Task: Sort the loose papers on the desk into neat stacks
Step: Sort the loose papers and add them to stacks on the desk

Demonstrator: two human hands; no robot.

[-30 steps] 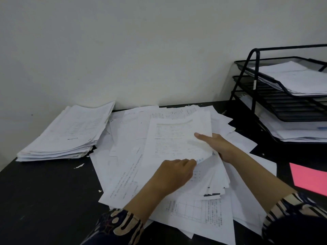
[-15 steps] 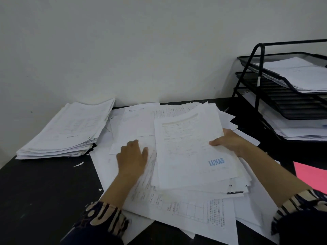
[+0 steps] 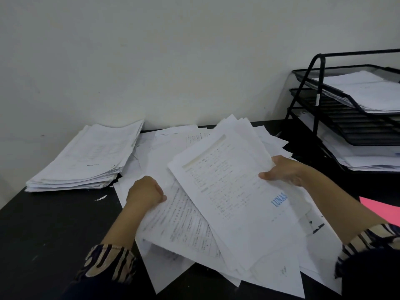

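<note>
A bundle of white printed sheets [image 3: 227,191] is lifted and tilted above the middle of the black desk [image 3: 43,234]; its top page bears a blue "LUNAS" stamp. My left hand [image 3: 145,193] grips the bundle's left edge, fingers curled under the sheets. My right hand [image 3: 283,169] holds the right edge, thumb on top. More loose papers [image 3: 173,141] lie spread underneath and behind. A thick stack of papers [image 3: 91,156] sits at the far left of the desk against the wall.
A black wire letter tray rack [image 3: 320,100] with papers on its shelves stands at the right. A pink sheet [image 3: 383,208] lies on the desk by my right forearm. A small paper scrap [image 3: 100,198] lies near the stack. The wall runs close behind.
My left hand went from the top page to lying flat on the spread papers, and now grips the bundle's left edge. Both hands have raised and tilted the bundle.
</note>
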